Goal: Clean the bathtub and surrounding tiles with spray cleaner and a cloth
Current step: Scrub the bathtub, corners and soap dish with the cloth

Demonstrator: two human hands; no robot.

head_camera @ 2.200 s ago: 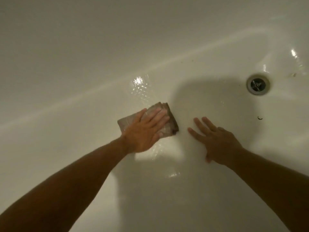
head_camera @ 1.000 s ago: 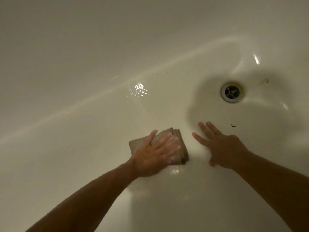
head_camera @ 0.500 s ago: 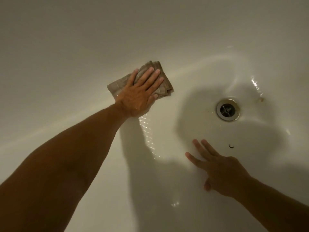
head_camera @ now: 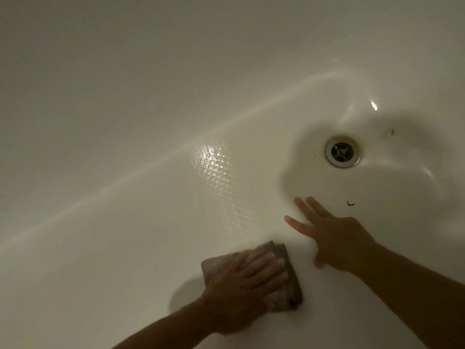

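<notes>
I look down into a white bathtub with a wet, glossy floor. My left hand presses flat, fingers straight, on a folded brown-grey cloth low on the tub floor; the hand and cloth are slightly blurred. My right hand lies flat on the tub floor with fingers spread, just right of the cloth, holding nothing. No spray bottle is in view.
A round metal drain sits in a shallow dip at the upper right. A small dark speck lies just beyond my right fingers, and a brownish mark is right of the drain. The tub's side wall rises across the top.
My left hand has dragged the cloth from up by the tub wall back down the floor toward me. My right hand stayed planted near the drain.
</notes>
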